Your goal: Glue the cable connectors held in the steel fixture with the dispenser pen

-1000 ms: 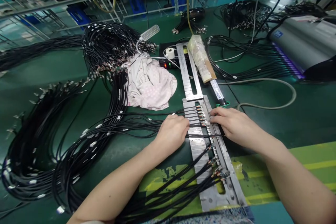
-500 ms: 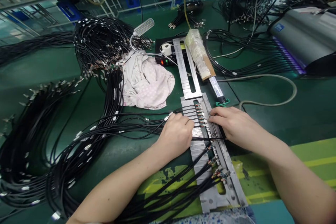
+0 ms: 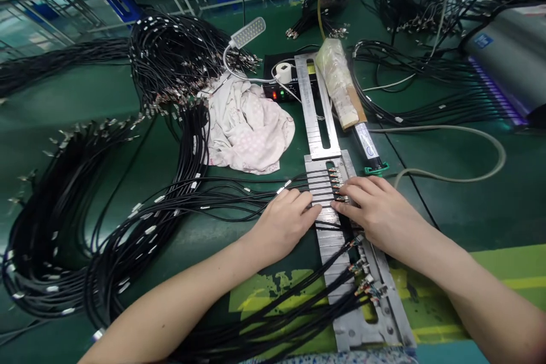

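Now the right hand (image 3: 384,210) comes in from the outer rail, its fingertips reaching over the row of connector ends (image 3: 335,177), so the gap between the two hands is smaller than half a second ago. Its thumb and forefinger stand slightly apart by the last cable of that row; whether they pinch it, I cannot tell. Just across, the left hand (image 3: 285,222) is drawn back a little, thumb and forefinger narrowly parted, and its grip is equally unclear. The slotted metal fixture (image 3: 328,242) lies beneath and between both hands, with the black cables (image 3: 179,202) running from it past the left hand's outer side. I take the change to mean that the work centres on one cable end and how it sits in its slot. Nearer the body than the right hand, a second group of cable ends (image 3: 371,287) lies across the fixture; a crumpled cloth (image 3: 256,131) rests on the counter (image 3: 452,210) ahead of the left hand
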A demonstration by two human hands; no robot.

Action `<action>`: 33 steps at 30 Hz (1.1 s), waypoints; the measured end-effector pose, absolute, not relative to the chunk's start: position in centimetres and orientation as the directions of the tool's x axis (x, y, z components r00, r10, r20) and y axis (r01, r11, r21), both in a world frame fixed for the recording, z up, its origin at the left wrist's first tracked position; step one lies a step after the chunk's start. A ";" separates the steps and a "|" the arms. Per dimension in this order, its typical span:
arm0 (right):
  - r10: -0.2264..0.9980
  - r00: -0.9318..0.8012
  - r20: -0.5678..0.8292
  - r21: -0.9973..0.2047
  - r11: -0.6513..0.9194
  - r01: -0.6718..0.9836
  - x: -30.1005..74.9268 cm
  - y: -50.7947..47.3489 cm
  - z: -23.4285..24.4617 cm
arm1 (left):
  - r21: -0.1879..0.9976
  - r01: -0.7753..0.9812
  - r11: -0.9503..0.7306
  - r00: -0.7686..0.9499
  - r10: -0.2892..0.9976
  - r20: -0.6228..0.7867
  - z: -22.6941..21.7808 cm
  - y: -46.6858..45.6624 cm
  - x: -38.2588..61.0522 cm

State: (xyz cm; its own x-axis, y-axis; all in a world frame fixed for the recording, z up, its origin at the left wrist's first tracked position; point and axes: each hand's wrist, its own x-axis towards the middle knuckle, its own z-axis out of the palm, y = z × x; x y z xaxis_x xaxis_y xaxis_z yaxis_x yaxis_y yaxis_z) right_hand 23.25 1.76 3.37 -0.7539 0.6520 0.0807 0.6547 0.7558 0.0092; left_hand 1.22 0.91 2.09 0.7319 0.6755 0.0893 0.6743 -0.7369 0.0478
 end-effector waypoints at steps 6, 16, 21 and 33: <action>0.643 -0.756 0.121 0.181 0.735 0.654 21.0 -0.2 3.3 | 0.045 0.676 -0.735 0.733 0.678 0.064 2.0 0.9 0.0; 0.692 -0.708 0.141 -0.057 0.720 0.692 23.2 0.7 3.5 | -0.021 0.639 -0.769 0.759 0.625 0.182 1.4 -0.6 1.3; 0.740 -0.656 0.150 -0.153 0.673 0.724 24.8 -0.2 4.2 | 0.052 0.689 -0.723 0.723 0.691 0.032 1.9 -0.6 1.5; 0.752 -0.636 0.172 -0.316 0.654 0.688 26.0 -0.9 3.6 | 0.100 0.841 -0.532 0.541 0.816 -0.205 4.8 0.2 1.3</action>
State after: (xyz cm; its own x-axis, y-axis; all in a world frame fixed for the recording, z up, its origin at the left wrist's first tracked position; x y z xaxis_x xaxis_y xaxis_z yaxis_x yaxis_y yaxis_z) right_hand 25.96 -0.89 3.55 -0.6358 0.7524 0.1721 0.6879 0.6535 -0.3158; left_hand 1.30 0.18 4.80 0.5409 0.8156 -0.2052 0.8406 -0.5323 0.1003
